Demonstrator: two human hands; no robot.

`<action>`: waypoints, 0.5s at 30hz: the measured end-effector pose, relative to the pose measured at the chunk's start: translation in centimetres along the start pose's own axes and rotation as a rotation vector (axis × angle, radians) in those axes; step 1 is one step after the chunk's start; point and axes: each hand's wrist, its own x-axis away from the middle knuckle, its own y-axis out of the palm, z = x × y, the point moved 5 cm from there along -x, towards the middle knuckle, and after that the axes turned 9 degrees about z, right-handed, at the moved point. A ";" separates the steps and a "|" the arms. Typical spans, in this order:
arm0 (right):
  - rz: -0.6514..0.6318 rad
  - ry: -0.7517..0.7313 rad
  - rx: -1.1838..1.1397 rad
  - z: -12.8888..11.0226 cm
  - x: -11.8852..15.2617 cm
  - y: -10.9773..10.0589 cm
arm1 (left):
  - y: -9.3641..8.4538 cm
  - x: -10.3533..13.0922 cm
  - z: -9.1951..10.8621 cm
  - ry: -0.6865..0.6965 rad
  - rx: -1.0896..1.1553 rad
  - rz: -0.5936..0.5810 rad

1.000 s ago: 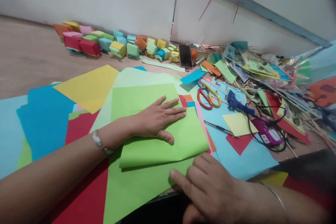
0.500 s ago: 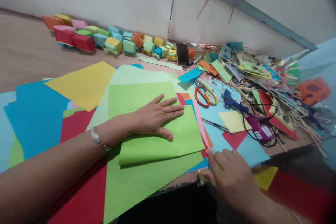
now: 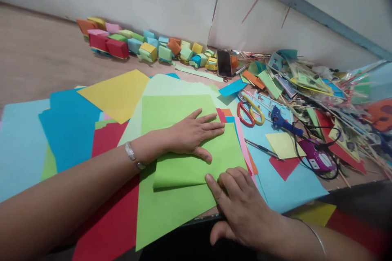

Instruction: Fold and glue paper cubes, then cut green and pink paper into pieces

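My left hand lies flat with fingers spread on a folded light-green sheet of paper, holding it down. My right hand touches the sheet's near folded edge with the stretched index finger. Its other fingers are curled, its thumb stands apart below the table edge, and nothing is in its grasp. Under the folded piece lies another light-green sheet, with a red sheet beneath at the left. Pink, orange and blue paper edges peek out to the right of the fold.
Scissors, a blue glue gun, a pen and a purple power adapter lie at the right, near a craft pile. Along the wall stand small paper vehicles and a phone. Blue sheets spread left.
My right hand has moved left from the right-hand corner of the papers onto the folded edge. My left hand stays flat on the sheet. The whole view has shifted slightly.
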 end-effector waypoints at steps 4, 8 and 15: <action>-0.016 -0.036 -0.026 -1.1 -0.6 0.6 | 0.0 -0.1 0.0 -0.021 0.004 -0.026; -0.058 -0.072 -0.039 -2.3 -1.7 1.8 | -0.1 -0.1 0.1 -0.021 0.004 -0.025; -0.006 -0.143 -0.096 -3.8 -4.4 2.8 | -0.4 0.1 0.4 -0.018 0.003 -0.010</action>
